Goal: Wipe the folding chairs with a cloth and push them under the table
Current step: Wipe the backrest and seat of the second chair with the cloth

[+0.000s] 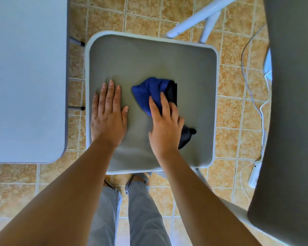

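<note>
Tiles (229,121) are showing round the chair (149,59); the left hand (108,118) is lying flat, the right hand (165,128) is gripping the cloth (149,89), wiping. Pushing under the table (25,77) probably comes next.

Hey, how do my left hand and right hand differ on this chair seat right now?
The left hand lies flat and bare on the seat, fingers straight; the right hand grips the blue cloth with bent fingers. The left hand sits near the seat's left edge; the right hand is nearer the middle. Both rest on the same seat.
</note>
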### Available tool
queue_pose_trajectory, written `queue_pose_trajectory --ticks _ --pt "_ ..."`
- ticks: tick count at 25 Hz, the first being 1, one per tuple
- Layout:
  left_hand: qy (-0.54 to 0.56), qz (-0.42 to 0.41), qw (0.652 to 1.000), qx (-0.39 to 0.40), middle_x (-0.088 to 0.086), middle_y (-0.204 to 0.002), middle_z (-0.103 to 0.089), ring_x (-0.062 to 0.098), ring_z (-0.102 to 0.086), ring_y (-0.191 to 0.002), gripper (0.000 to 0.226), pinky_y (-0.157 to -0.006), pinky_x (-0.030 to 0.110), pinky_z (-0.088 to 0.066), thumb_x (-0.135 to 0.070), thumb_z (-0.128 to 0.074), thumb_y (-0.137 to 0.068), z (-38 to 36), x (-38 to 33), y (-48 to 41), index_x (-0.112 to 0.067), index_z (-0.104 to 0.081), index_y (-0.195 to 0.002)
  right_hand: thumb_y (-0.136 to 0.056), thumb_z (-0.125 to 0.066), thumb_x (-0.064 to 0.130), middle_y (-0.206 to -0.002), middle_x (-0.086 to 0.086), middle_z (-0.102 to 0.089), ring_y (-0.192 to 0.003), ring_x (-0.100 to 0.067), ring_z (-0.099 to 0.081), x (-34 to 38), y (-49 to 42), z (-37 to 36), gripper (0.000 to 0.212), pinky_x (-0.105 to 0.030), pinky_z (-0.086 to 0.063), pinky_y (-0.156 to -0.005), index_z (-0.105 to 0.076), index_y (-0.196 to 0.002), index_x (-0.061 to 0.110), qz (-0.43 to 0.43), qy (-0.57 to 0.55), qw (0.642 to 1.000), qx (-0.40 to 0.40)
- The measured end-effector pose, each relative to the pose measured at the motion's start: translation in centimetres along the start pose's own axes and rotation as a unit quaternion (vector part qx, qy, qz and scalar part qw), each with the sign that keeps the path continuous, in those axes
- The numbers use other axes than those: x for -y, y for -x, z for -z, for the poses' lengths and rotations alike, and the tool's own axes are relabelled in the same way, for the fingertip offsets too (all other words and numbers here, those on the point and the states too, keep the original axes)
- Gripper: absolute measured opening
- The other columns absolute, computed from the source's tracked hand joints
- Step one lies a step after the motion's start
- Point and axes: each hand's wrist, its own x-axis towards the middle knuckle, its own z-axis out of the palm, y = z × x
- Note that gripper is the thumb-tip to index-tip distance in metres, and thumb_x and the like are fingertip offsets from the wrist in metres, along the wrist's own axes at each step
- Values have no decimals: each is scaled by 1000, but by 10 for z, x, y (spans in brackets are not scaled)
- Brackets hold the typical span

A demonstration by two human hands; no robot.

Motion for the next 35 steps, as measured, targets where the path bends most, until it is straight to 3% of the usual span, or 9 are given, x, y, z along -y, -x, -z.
queue_pose_trajectory --ticks 4,8,12,17,20,25,31,35 --pt "6 -4 1000 8 12 -159 -15 22 -10 -148 58 -121 39 -7 -32 -31 -102 5 5 13 -6 -18 -151 -67 -62 6 -155 -1 -29 -130 -33 -37 -25 30 2 81 -49 -38 -89 -40 -141 30 -90 1 996 7" --pt "-5 -9 999 30 10 -160 -12 20 -8 -148 59 -121 38 -8 -34 -29 -101 8 16 30 -7 -16 -152 -81 -53 4 -157 -4 -20 -135 -34 -28 -20 -34 11 73 -50 -35 -95 -32 -146 27 -164 -16 986 -3" --pt "-8 -4 999 39 10 -160 -11 21 -7 -148 59 -121 37 -8 -33 -27 -101 10 21 40 -7 -14 -152 -81 -52 4 -158 -1 -17 -136 -31 -27 23 -51 7 73 -46 -36 -92 -30 -146 30 -94 -10 995 -10" --pt "0 2 999 49 11 -160 -11 21 -8 -148 59 -121 40 -12 -32 -26 -101 13 20 44 -7 -13 -152 -67 -62 7 -155 1 -27 -132 -30 -36 22 39 -4 83 -47 -39 -89 -37 -143 31 15 9 1000 18" --pt "10 0 998 54 10 -160 -12 21 -9 -148 59 -121 39 -11 -32 -25 -101 15 21 44 -7 -14 -152 -67 -56 4 -153 0 -32 -128 -33 -39 -4 53 -2 79 -48 -40 -88 -41 -140 30 -52 10 999 10" --pt "21 -8 997 77 8 -161 -7 18 -3 -148 58 -121 35 -4 -34 -19 -101 17 25 43 -8 -11 -153 -85 -49 4 -158 -2 -18 -137 -32 -24 5 -41 11 71 -49 -36 -98 -29 -147 30 -173 -26 985 -5" --pt "92 6 993 75 9 -160 -11 19 -5 -148 58 -121 34 -4 -34 -14 -100 41 31 40 -7 -16 -151 -82 -55 4 -158 0 -16 -137 -31 -24 67 -46 7 75 -47 -35 -96 -28 -147 32 35 14 999 21" --pt "120 -13 989 83 8 -161 -9 18 -3 -148 54 -120 31 -3 -28 -24 -103 67 40 35 -7 -14 -152 -77 -65 9 -155 -2 -28 -132 -32 -35 80 18 0 72 -48 -42 -90 -40 -141 30 85 7 996 34"
